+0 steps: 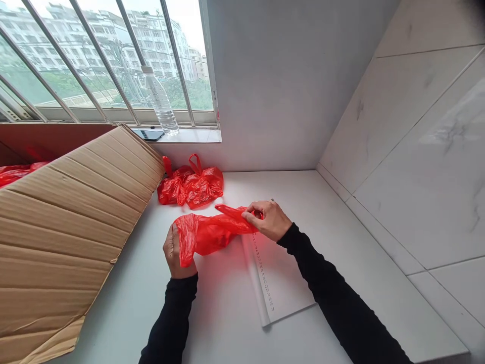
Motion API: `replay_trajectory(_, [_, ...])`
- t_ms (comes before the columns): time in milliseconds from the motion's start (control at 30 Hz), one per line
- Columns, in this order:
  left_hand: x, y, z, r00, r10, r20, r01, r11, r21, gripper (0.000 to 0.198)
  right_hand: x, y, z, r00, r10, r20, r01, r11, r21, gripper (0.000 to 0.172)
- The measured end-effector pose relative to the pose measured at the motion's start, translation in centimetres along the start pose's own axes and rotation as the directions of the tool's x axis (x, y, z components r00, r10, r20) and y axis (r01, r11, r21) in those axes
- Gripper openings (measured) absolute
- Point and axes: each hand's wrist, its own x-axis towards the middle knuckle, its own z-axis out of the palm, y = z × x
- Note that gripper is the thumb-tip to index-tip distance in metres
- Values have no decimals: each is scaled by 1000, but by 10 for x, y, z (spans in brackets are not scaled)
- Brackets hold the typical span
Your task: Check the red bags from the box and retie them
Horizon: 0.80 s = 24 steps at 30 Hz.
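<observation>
A red plastic bag (pixel 210 232) is stretched between both hands just above the white counter (pixel 341 242). My left hand (pixel 175 253) grips its bunched left end with closed fingers. My right hand (pixel 267 219) pinches the bag's handles at the right end. Both sleeves are black. Behind the hands, two knotted red bags (pixel 191 186) lie on the counter near the wall.
A large cardboard flap (pixel 71 227) fills the left side, with more red plastic (pixel 15 173) behind it. A white sheet with printed marks (pixel 276 283) lies under my right forearm. A clear water bottle (pixel 161 101) and a dark phone (pixel 148 134) sit on the windowsill. Tiled wall runs along the right.
</observation>
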Motion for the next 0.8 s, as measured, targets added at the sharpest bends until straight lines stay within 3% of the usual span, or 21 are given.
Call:
replay_trajectory(133, [0, 17, -9, 981, 164, -102, -132, 955, 265, 27, 0, -9, -10, 975, 132, -178, -85, 964, 250, 32])
replay_trajectory(300, [-22, 63, -17, 998, -19, 56, 7, 980, 199, 38, -2, -19, -34, 953, 163, -254, -26, 883, 468, 33])
replay_trajectory(433, [-33, 79, -12, 974, -111, 195, 62, 968, 243, 34, -9, -24, -48, 982, 125, -142, -66, 930, 361, 32])
replay_trajectory(533, [-29, 78, -8, 962, -192, 195, 143, 960, 241, 40, -18, -39, -57, 943, 103, -316, -45, 982, 186, 24])
replay_trajectory(600, [-26, 78, -6, 934, -265, 239, 242, 963, 120, 47, -24, -55, -58, 894, 7, -449, 70, 986, 154, 22])
replay_trajectory(667, [-24, 81, -5, 899, -335, 283, 342, 939, 24, 51, -28, -68, -52, 912, -160, -378, 242, 953, 180, 19])
replay_trajectory(733, [-23, 85, -4, 872, -392, 294, 403, 915, 24, 55, -27, -70, -39, 927, -342, -154, 366, 916, 167, 19])
replay_trajectory(800, [-22, 88, -3, 853, -425, 304, 424, 903, 72, 58, -23, -61, -23, 914, -400, 65, 397, 916, 52, 21])
